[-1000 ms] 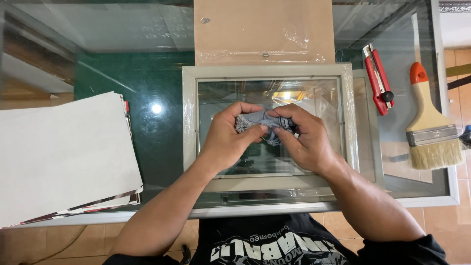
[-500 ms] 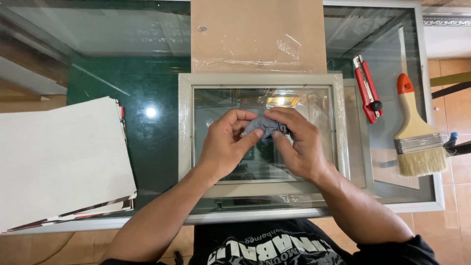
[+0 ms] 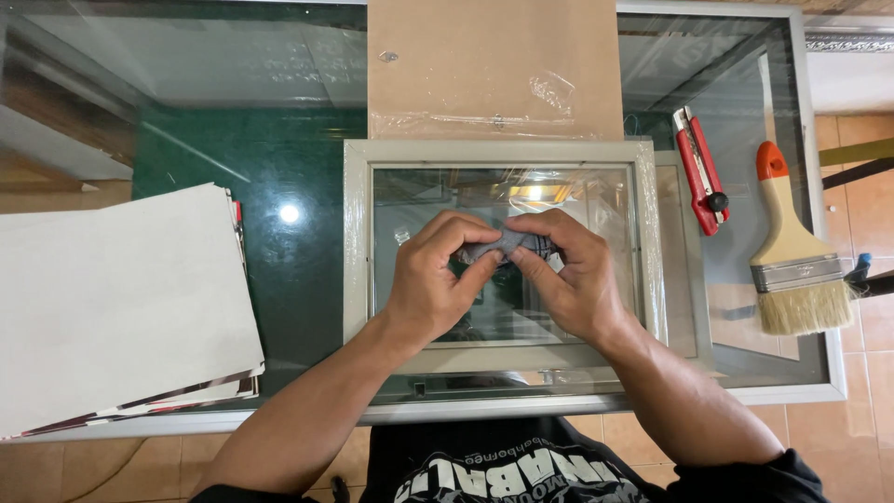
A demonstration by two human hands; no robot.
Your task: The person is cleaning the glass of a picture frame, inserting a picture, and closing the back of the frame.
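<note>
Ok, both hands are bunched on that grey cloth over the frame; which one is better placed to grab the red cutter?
Probably the right hand. The red cutter lies on the glass table just beyond the picture frame's right edge, on that hand's side. The left hand would have to cross over, and could keep hold of the grey cloth.

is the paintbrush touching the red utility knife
Apart. The head view shows bare glass between the red utility knife and the paintbrush on its right.
</note>
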